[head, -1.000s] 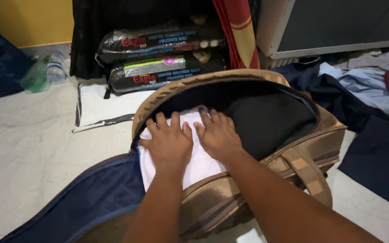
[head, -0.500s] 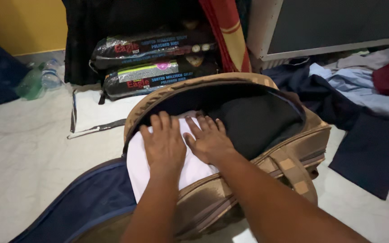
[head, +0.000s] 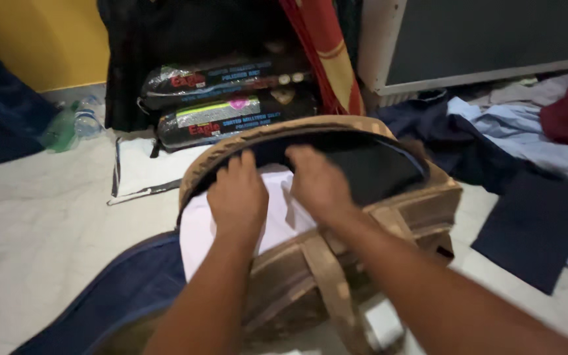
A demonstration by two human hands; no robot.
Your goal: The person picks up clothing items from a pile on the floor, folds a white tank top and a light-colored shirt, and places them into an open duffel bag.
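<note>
Pressing into the brown travel bag (head: 363,217): my left hand (head: 236,196) and right hand (head: 320,181), fingers spread flat on the white folded cloth (head: 195,230) at its open mouth; cloth looks soft, light, limp; best taken by a folded edge.
</note>
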